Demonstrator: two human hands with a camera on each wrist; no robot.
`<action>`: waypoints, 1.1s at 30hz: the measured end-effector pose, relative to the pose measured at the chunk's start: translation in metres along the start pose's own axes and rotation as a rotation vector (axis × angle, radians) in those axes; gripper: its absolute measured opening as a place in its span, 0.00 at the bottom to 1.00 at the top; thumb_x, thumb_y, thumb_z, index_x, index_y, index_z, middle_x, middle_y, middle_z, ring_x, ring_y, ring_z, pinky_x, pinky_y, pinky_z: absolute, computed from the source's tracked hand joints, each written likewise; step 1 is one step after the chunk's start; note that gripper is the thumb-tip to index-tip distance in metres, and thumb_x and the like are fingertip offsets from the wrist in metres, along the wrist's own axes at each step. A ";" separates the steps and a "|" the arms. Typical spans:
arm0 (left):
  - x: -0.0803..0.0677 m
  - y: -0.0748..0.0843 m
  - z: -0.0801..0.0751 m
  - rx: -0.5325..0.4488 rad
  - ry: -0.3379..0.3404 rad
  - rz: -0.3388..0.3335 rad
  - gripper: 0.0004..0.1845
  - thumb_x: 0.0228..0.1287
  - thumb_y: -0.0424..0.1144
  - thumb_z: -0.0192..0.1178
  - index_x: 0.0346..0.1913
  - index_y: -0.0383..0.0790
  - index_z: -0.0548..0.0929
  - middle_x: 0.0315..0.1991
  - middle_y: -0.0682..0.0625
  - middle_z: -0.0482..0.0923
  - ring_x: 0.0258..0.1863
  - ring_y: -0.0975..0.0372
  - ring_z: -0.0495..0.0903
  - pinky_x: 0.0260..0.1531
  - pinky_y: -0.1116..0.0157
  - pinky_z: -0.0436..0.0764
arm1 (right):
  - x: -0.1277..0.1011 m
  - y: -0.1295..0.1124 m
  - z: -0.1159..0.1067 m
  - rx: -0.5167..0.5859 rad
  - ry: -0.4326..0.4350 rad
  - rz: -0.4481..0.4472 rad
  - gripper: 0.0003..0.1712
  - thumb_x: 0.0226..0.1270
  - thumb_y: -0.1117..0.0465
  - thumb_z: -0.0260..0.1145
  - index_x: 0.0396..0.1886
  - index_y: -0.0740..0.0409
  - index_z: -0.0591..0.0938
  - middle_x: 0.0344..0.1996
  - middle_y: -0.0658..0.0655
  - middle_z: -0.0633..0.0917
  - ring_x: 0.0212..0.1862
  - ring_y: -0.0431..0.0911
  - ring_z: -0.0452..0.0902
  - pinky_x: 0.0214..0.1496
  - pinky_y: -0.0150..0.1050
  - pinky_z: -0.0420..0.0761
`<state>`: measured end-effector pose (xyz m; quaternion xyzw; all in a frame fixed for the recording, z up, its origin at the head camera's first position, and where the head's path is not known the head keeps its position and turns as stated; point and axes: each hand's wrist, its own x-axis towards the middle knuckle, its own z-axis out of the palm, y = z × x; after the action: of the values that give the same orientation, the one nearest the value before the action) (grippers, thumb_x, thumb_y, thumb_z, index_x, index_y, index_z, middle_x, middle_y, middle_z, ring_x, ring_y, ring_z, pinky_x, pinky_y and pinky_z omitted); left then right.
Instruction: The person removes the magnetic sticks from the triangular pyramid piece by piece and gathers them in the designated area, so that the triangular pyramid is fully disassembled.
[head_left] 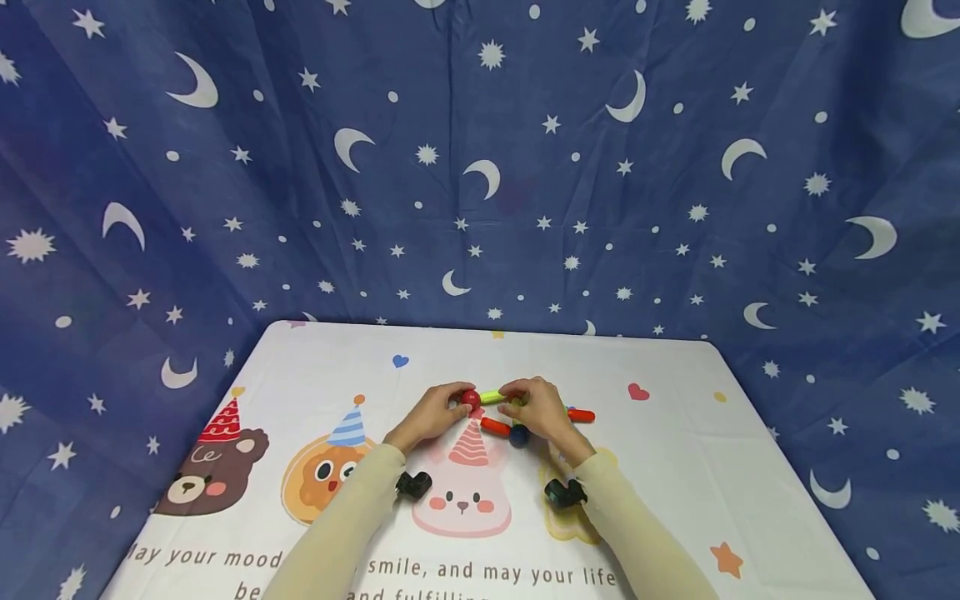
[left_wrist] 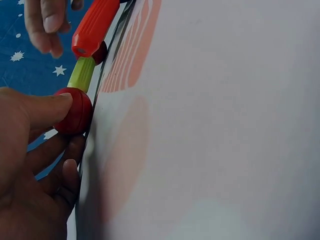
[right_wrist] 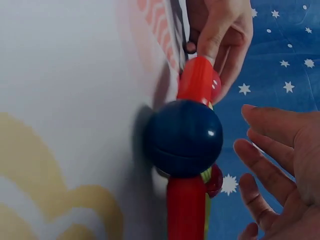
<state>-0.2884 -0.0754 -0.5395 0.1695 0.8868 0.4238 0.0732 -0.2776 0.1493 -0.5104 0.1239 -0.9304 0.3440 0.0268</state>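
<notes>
My left hand (head_left: 433, 414) holds a red ball (head_left: 470, 399) between thumb and fingers; the left wrist view shows the thumb on this red ball (left_wrist: 75, 112). A yellow-green rod (head_left: 491, 397) extends from the ball toward the right. My right hand (head_left: 542, 408) hovers over the pieces at the right. In the right wrist view the right hand (right_wrist: 285, 170) has its fingers spread, apart from the pieces. Nearer the body lie an orange-red rod (head_left: 495, 427) and a dark blue ball (head_left: 519, 436), which touch. A dark red ball (right_wrist: 214, 181) is partly hidden behind the blue one.
Another orange-red rod (head_left: 581, 416) lies right of the right hand. The white tablecloth (head_left: 637, 467) carries printed cartoon animals and lettering. A blue curtain (head_left: 480, 167) with moons and stars hangs behind the table. Each wrist wears a small black camera (head_left: 564, 493).
</notes>
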 end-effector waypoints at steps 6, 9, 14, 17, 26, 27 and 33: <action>0.001 -0.001 0.001 0.007 0.007 -0.010 0.22 0.67 0.37 0.62 0.64 0.46 0.77 0.51 0.47 0.82 0.54 0.55 0.78 0.63 0.52 0.72 | 0.014 0.000 -0.003 0.004 -0.014 0.019 0.16 0.56 0.55 0.76 0.45 0.47 0.88 0.43 0.52 0.88 0.51 0.52 0.77 0.63 0.53 0.69; 0.000 -0.002 0.002 0.001 0.003 -0.016 0.22 0.67 0.37 0.62 0.64 0.45 0.77 0.51 0.47 0.82 0.54 0.55 0.77 0.63 0.51 0.73 | 0.021 0.001 -0.001 0.008 -0.066 0.047 0.17 0.56 0.54 0.76 0.47 0.46 0.87 0.47 0.53 0.87 0.51 0.52 0.77 0.65 0.56 0.68; 0.000 -0.002 0.002 -0.011 0.001 -0.020 0.22 0.67 0.38 0.62 0.63 0.45 0.77 0.51 0.47 0.82 0.55 0.55 0.77 0.64 0.52 0.72 | 0.031 0.005 0.004 0.002 -0.145 0.071 0.17 0.57 0.54 0.76 0.48 0.46 0.87 0.43 0.51 0.87 0.44 0.46 0.76 0.54 0.46 0.76; 0.001 -0.002 0.002 -0.015 0.003 -0.018 0.22 0.67 0.38 0.62 0.63 0.45 0.77 0.51 0.47 0.82 0.55 0.55 0.77 0.63 0.52 0.72 | 0.037 0.008 0.008 0.006 -0.182 0.062 0.17 0.56 0.55 0.76 0.47 0.47 0.88 0.40 0.50 0.87 0.40 0.45 0.75 0.49 0.42 0.76; 0.001 -0.001 0.002 -0.022 0.000 -0.020 0.20 0.65 0.40 0.65 0.60 0.46 0.79 0.48 0.48 0.82 0.47 0.57 0.76 0.55 0.54 0.74 | 0.042 0.009 0.014 0.021 -0.264 0.074 0.13 0.56 0.57 0.76 0.43 0.46 0.90 0.42 0.49 0.88 0.44 0.44 0.76 0.55 0.44 0.76; 0.001 -0.001 0.001 -0.017 0.002 -0.019 0.20 0.65 0.40 0.64 0.60 0.46 0.79 0.48 0.48 0.82 0.47 0.58 0.76 0.55 0.54 0.74 | 0.042 0.008 0.015 0.019 -0.263 0.073 0.12 0.56 0.57 0.76 0.42 0.46 0.90 0.42 0.49 0.88 0.43 0.44 0.76 0.55 0.44 0.76; 0.003 -0.001 0.001 0.002 0.004 -0.012 0.19 0.66 0.40 0.64 0.59 0.46 0.79 0.47 0.48 0.82 0.45 0.58 0.76 0.52 0.56 0.74 | 0.042 0.008 0.015 0.015 -0.251 0.073 0.11 0.56 0.57 0.76 0.40 0.46 0.90 0.40 0.49 0.89 0.41 0.43 0.75 0.52 0.43 0.76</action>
<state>-0.2908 -0.0741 -0.5410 0.1634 0.8883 0.4229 0.0736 -0.3201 0.1366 -0.5210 0.1321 -0.9277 0.3337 -0.1033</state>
